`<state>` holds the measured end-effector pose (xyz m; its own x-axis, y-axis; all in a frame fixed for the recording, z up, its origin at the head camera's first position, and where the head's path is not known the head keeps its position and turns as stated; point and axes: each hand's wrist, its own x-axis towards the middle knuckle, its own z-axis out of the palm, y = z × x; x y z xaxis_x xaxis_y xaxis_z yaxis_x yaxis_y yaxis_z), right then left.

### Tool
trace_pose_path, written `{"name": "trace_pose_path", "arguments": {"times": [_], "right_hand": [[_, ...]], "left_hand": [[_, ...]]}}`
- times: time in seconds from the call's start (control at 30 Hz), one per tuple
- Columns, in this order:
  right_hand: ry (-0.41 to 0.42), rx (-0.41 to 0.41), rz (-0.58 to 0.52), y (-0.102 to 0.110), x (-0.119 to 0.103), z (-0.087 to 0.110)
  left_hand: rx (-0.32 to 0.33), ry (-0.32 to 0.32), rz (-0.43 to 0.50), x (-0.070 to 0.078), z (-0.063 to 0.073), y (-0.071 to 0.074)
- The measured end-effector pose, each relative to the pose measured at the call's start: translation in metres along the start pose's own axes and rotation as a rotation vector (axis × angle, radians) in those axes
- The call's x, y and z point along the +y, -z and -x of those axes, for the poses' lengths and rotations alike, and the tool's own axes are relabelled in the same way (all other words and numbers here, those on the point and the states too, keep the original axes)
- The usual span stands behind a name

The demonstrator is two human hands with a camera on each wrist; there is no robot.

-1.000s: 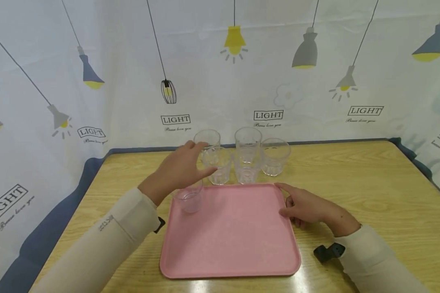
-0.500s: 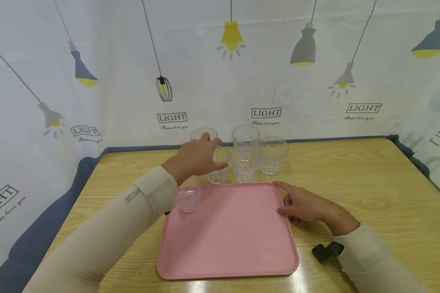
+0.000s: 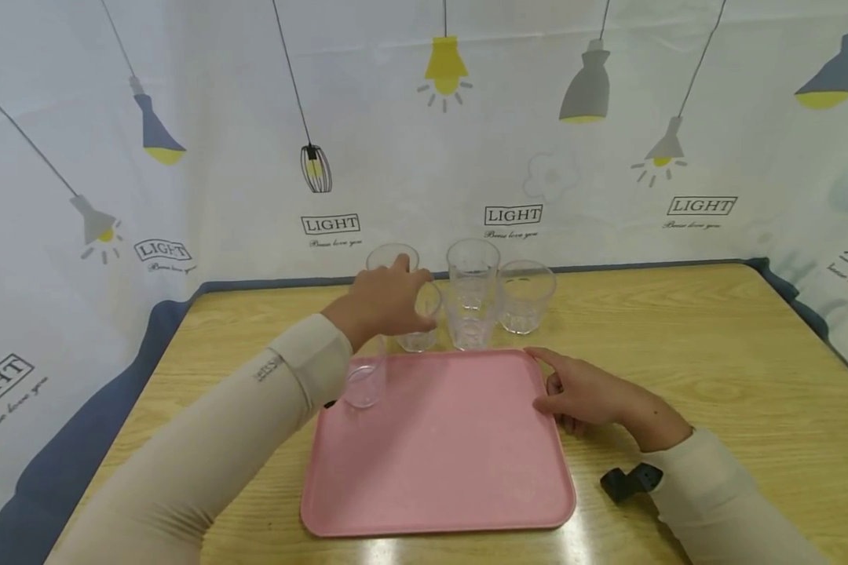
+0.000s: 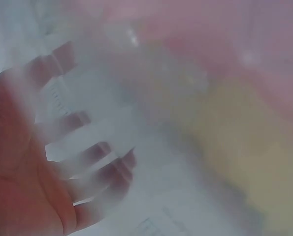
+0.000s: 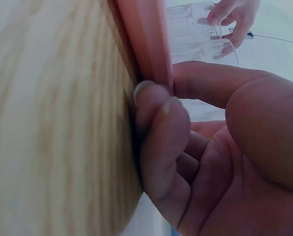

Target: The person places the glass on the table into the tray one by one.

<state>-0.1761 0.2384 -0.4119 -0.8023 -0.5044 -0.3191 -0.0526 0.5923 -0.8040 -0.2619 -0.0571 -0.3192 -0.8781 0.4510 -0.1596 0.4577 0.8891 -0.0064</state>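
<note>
My left hand (image 3: pixel 381 302) curves round the upper part of a clear tumbler (image 3: pixel 416 340) behind the tray, thumb in front and index finger behind its rim. In the left wrist view the same hand (image 4: pixel 18 162) shows through blurred clear material, fingers spread and bent. A pink tray (image 3: pixel 438 447) lies flat on the table, with one clear tumbler (image 3: pixel 363 388) standing in its far left corner. My right hand (image 3: pixel 593 392) grips the tray's far right edge, index finger along the corner. The right wrist view shows its bent fingers (image 5: pixel 166 142) against the tray edge.
Beside the held tumbler, more clear tumblers stand in a cluster: one at the back left (image 3: pixel 392 255), overlapping ones in the middle (image 3: pixel 472 326), and one at the right (image 3: pixel 526 306). The wooden table (image 3: pixel 721 353) ends at a white lamp-print cloth (image 3: pixel 424 173).
My left hand has reached right and slightly forward from above the tray's far left corner to the tumbler, its fingers now round the rim. The right hand and tray hold their place.
</note>
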Motion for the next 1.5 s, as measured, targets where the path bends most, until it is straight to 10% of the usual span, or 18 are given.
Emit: {"name": "trace_pose_path", "arguments": {"times": [0.83,1.17,1.5], "right_hand": [[-0.018,-0.010,-0.001,0.003,-0.001,0.000],[-0.029,-0.012,0.026,0.003,-0.002,-0.002],[-0.015,-0.013,0.022,0.002,-0.004,-0.002]], "left_hand": [[0.099,0.027,0.103,-0.009,0.018,0.014],[0.253,-0.020,0.116,-0.009,0.052,0.031],[0.262,-0.108,0.032,0.008,0.090,0.036]]}}
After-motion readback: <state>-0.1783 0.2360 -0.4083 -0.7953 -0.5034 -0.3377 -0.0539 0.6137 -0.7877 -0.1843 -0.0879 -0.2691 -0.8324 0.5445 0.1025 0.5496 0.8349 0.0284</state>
